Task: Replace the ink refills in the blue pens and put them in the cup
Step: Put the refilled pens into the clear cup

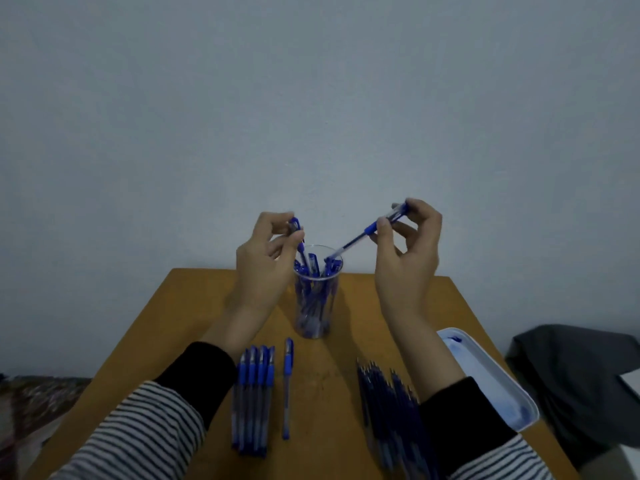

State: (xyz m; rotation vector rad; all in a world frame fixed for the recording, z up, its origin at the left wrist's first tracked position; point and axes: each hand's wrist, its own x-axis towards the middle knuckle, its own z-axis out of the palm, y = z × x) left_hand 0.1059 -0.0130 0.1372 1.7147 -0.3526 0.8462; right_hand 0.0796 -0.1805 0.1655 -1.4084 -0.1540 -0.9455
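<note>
Nearest, on the wooden table, a row of blue pens was laid side by side, with a single pen just beside it. A heap of ink refills and a white tray were seen to the right. Farther off, a clear cup stood filled with blue pens. Above it, a blue pen piece was pinched by the left hand. A pen barrel, its refill jutting towards the cup, was gripped between the curled thumb and fingers of the right hand.
</note>
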